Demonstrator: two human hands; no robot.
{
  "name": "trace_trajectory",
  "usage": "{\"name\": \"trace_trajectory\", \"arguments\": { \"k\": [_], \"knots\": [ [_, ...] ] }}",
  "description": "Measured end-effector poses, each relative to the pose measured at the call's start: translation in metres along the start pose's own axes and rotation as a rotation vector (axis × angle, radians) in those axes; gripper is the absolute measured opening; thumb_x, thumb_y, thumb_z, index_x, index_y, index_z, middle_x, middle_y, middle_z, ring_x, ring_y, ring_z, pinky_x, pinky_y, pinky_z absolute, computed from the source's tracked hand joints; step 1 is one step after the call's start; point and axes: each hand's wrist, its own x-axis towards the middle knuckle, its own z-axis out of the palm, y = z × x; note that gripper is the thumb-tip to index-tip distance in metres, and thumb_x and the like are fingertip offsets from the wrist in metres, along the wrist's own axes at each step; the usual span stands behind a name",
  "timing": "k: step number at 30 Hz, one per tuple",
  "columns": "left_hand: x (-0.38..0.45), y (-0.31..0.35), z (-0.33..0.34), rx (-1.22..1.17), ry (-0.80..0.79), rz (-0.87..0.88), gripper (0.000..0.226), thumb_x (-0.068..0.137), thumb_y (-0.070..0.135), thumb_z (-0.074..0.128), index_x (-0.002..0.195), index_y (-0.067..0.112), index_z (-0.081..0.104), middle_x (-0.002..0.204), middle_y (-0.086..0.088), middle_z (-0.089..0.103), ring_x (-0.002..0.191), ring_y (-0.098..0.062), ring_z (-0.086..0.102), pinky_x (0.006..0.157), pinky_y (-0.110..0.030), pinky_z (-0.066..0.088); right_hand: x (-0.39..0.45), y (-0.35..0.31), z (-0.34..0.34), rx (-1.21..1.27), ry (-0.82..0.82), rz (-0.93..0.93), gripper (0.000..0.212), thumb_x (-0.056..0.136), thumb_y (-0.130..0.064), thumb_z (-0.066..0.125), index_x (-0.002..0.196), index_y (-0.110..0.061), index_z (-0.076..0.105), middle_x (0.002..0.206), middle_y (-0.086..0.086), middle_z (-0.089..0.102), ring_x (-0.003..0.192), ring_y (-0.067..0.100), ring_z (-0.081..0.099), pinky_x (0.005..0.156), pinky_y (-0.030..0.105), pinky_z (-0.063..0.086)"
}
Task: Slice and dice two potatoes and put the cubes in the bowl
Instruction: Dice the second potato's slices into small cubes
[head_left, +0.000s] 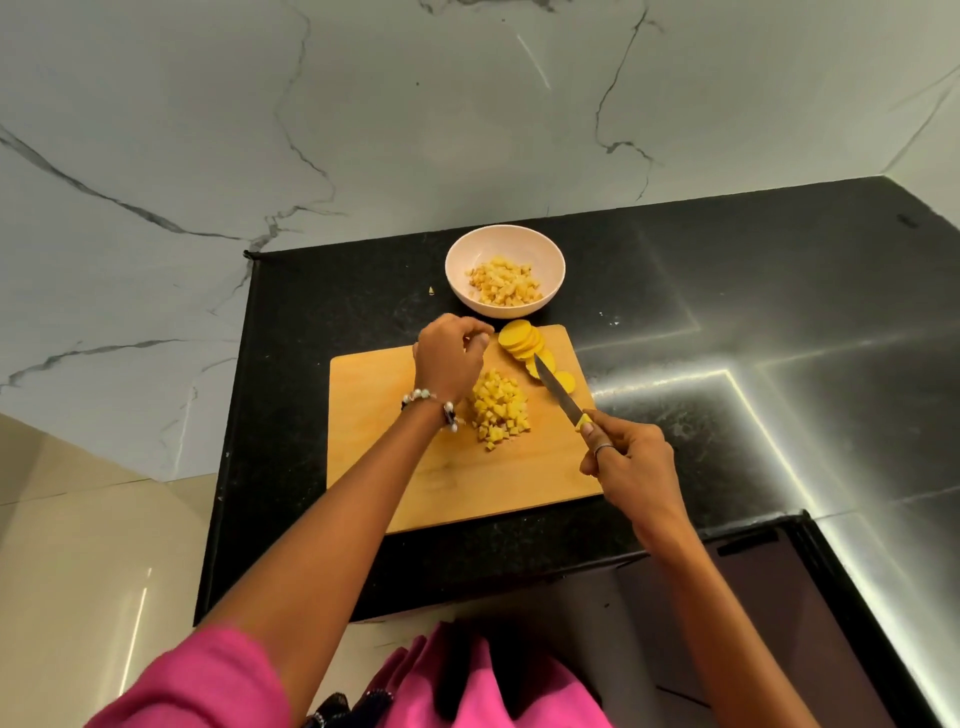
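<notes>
A wooden cutting board (415, 483) lies on the black counter. A heap of yellow potato cubes (500, 408) sits at its middle. Round potato slices (522, 340) lie fanned along the board's far right corner. My right hand (631, 465) grips a knife by its yellow handle (583, 421); the blade (556, 392) points toward the slices, its tip touching them. My left hand (451, 358) hovers over the board just left of the slices, fingers curled, nothing visibly held. A pale bowl (550, 260) behind the board holds potato cubes (503, 283).
One stray potato bit (431, 291) lies on the counter left of the bowl. The black counter (753, 312) stretches to the right, meeting a marble wall (363, 130) behind. A dark panel (769, 597) sits at the near right below the counter edge.
</notes>
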Motion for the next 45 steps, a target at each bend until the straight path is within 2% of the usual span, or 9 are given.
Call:
{"name": "trace_trajectory", "arguments": {
  "k": [3,7,12,18,23,26,38,42,45],
  "knots": [
    [0.023,0.009,0.011,-0.005,-0.117,-0.162,0.018,0.086,0.029,0.065,0.093,0.016,0.073,0.09,-0.003,0.071,0.087,-0.019,0.064,0.082,-0.042,0.053,0.008,0.005,-0.001,0.036,0.024,0.02,0.031,0.094,-0.03,0.055,0.122,-0.018,0.064,0.056,0.0,0.065,0.054,0.015,0.055,0.054,0.035,0.047],
    [0.037,0.017,0.034,0.123,-0.213,-0.287,0.038,0.081,0.052,0.065,0.071,0.015,0.063,0.078,-0.003,0.064,0.087,-0.024,0.06,0.083,-0.039,0.043,0.016,0.007,-0.002,0.063,0.031,0.026,0.032,0.095,-0.031,0.055,0.122,-0.018,0.064,0.058,0.002,0.066,0.053,0.016,0.057,0.053,0.035,0.046],
    [0.041,0.032,0.048,0.26,-0.212,-0.347,0.044,0.075,0.056,0.069,0.089,0.015,0.067,0.1,-0.007,0.065,0.11,-0.028,0.05,0.091,-0.043,0.032,0.02,0.004,-0.006,0.092,0.043,0.036,0.03,0.096,-0.026,0.054,0.123,-0.016,0.063,0.061,0.006,0.064,0.04,0.001,0.046,0.042,0.017,0.037],
    [0.042,0.028,0.05,0.102,-0.212,-0.517,0.046,0.067,0.053,0.076,0.092,0.017,0.065,0.103,-0.005,0.063,0.111,-0.028,0.047,0.083,-0.04,0.031,0.024,0.0,-0.006,0.072,0.026,0.02,0.028,0.096,-0.026,0.054,0.121,-0.018,0.063,0.061,0.005,0.064,0.041,0.003,0.046,0.041,0.019,0.039],
    [0.041,0.022,0.048,0.148,-0.197,-0.43,0.044,0.066,0.057,0.072,0.08,0.016,0.065,0.087,-0.003,0.065,0.1,-0.025,0.054,0.082,-0.04,0.026,0.027,0.002,0.0,0.046,0.007,0.019,0.028,0.095,-0.03,0.055,0.119,-0.021,0.065,0.058,0.001,0.065,0.055,0.014,0.054,0.053,0.046,0.054],
    [0.039,0.018,0.047,0.216,-0.185,-0.346,0.048,0.068,0.061,0.066,0.074,0.014,0.063,0.081,-0.003,0.065,0.091,-0.024,0.058,0.088,-0.044,0.028,0.026,0.002,0.002,0.042,-0.001,0.018,0.028,0.095,-0.031,0.055,0.119,-0.021,0.064,0.057,0.0,0.065,0.057,0.015,0.055,0.055,0.049,0.054],
    [0.031,0.02,0.02,0.192,-0.121,-0.281,0.044,0.076,0.056,0.058,0.067,0.014,0.062,0.068,0.0,0.06,0.081,-0.02,0.057,0.086,-0.043,0.027,0.021,0.0,0.003,0.05,0.029,0.016,0.03,0.094,-0.03,0.056,0.121,-0.018,0.064,0.058,0.002,0.065,0.053,0.016,0.05,0.055,0.046,0.052],
    [0.009,0.01,-0.008,0.229,-0.031,-0.262,0.044,0.077,0.059,0.054,0.07,0.017,0.064,0.072,0.001,0.06,0.091,-0.022,0.053,0.078,-0.04,0.023,0.02,-0.005,0.011,0.042,0.029,-0.028,0.031,0.095,-0.028,0.056,0.122,-0.017,0.063,0.058,0.002,0.065,0.043,0.003,0.043,0.046,0.029,0.041],
    [-0.021,-0.005,-0.027,0.485,-0.008,-0.237,0.05,0.079,0.062,0.048,0.081,0.017,0.068,0.083,-0.002,0.061,0.1,-0.024,0.048,0.08,-0.042,0.023,0.014,-0.015,0.023,-0.003,0.003,-0.101,0.028,0.096,-0.026,0.054,0.122,-0.021,0.063,0.058,0.003,0.065,0.041,0.0,0.045,0.046,0.016,0.036]
  ]
}}
